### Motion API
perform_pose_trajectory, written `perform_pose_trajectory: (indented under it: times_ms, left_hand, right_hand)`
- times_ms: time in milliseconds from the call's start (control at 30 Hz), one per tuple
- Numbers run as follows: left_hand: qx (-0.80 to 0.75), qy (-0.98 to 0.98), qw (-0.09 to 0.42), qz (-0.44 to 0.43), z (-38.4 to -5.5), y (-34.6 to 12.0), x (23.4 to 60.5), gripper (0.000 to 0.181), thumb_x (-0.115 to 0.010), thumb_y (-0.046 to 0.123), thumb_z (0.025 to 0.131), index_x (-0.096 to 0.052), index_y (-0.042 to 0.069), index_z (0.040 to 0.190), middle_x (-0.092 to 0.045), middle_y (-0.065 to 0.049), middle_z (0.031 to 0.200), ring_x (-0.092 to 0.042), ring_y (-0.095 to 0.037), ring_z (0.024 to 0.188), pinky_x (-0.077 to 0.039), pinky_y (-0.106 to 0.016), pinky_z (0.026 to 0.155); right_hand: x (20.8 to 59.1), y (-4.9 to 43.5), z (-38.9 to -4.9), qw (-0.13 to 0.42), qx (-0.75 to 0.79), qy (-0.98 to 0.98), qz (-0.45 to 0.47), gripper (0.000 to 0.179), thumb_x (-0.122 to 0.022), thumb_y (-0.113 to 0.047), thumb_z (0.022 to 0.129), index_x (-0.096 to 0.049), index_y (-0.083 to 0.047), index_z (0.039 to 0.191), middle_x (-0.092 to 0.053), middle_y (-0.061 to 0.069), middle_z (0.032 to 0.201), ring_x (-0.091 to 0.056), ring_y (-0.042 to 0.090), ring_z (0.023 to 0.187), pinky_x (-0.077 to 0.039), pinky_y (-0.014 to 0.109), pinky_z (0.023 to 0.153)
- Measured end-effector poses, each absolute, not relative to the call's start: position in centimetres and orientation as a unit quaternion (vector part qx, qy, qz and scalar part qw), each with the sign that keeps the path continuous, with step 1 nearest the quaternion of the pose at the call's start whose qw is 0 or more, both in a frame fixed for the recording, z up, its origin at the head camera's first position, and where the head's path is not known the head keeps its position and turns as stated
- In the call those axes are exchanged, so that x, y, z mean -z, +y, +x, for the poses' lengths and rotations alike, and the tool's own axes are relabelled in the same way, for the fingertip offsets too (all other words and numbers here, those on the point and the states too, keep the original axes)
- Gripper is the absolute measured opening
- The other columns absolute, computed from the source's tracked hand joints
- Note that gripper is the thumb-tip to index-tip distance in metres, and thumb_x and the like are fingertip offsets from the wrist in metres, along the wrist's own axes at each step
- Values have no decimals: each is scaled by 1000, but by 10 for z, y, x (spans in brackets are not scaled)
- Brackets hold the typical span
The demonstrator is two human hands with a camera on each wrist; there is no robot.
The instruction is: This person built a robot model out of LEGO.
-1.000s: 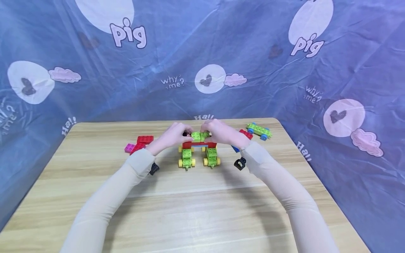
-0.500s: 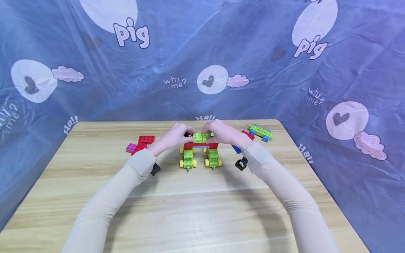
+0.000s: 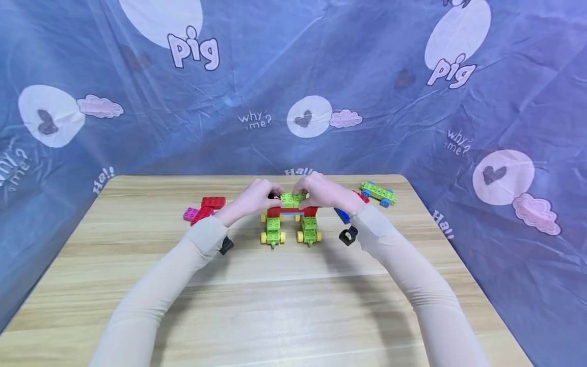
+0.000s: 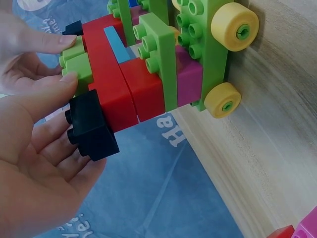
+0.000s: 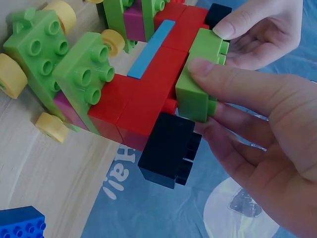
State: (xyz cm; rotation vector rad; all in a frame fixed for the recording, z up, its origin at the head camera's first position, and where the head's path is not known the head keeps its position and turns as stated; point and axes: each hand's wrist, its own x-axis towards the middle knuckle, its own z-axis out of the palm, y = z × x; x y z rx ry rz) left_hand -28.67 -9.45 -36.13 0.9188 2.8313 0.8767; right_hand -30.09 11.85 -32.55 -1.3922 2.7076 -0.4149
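Note:
A toy-brick structure stands mid-table, with red bricks [image 3: 289, 210] bridging two green wheeled bases [image 3: 273, 236] that have yellow wheels. Two lime green bricks [image 3: 287, 199] sit side by side on top. My left hand [image 3: 254, 198] pinches the left one, its thumb on the near face; its fingers lie behind a black brick [image 4: 94, 124] at that end. My right hand [image 3: 324, 191] pinches the other green brick [image 5: 193, 94] between thumb and fingers, close to a second black brick [image 5: 168, 144]. A light blue strip [image 5: 151, 49] shows under the red span.
Left of the structure lie red bricks [image 3: 213, 202], a magenta brick [image 3: 190, 214] and a black piece [image 3: 226, 245]. To the right are a blue brick [image 3: 342, 215], a black piece with an opening [image 3: 348, 235] and a green wheeled base with blue wheels [image 3: 378, 193].
The head view has shifted a little, so the scene sits slightly further right. Both hands stay on the green bricks, which now look more evenly lined up.

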Motion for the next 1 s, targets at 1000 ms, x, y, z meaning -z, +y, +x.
perform_pose_trajectory:
  times_ms: [1000]
  left_hand:
    - [-287, 911, 18, 295, -286, -93, 362, 32, -72, 17, 90, -70, 0, 117, -75, -15, 111, -71, -26, 102, -57, -39, 94]
  right_hand:
    - [325, 121, -307, 85, 92, 874, -469, 20, -77, -11, 86, -72, -2, 103, -72, 5, 86, -57, 11, 69, -53, 27, 68]
